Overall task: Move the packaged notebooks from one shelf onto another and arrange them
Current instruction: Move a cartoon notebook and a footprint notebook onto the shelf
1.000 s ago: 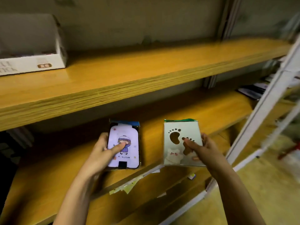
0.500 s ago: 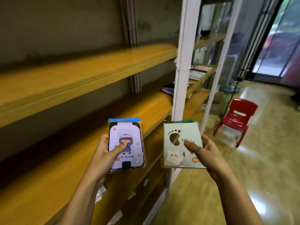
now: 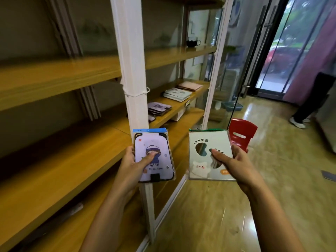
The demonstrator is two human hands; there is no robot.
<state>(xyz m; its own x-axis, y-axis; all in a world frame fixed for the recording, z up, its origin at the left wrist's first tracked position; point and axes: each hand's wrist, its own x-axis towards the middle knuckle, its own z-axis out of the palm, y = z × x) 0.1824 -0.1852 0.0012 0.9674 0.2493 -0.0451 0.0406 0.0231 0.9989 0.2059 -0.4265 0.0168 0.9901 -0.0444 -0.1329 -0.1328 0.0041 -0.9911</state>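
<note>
My left hand (image 3: 133, 163) grips a packaged purple notebook (image 3: 154, 155) with a cartoon figure and a blue header, thumb on its cover. My right hand (image 3: 231, 161) grips a packaged pale green notebook (image 3: 205, 153) with footprint cut-outs and a green top strip, thumb on the front. Both are held up in the air in front of the white shelf post (image 3: 132, 70). Beyond the post, on the wooden middle shelf (image 3: 174, 106), lie a stack of purple notebooks (image 3: 159, 108), a stack of pale green notebooks (image 3: 177, 94) and a pink stack (image 3: 190, 86).
Bare wooden shelves (image 3: 60, 153) run along the left. A red plastic chair (image 3: 241, 133) stands on the glossy floor behind the green notebook. A person's legs (image 3: 309, 106) stand at the right by a glass door. A dark cup (image 3: 192, 42) sits on the upper shelf.
The view has swung right along the shelving, bringing the stacks on the far shelf bay, the chair and the door into sight. Both hands keep their notebooks in the same hold.
</note>
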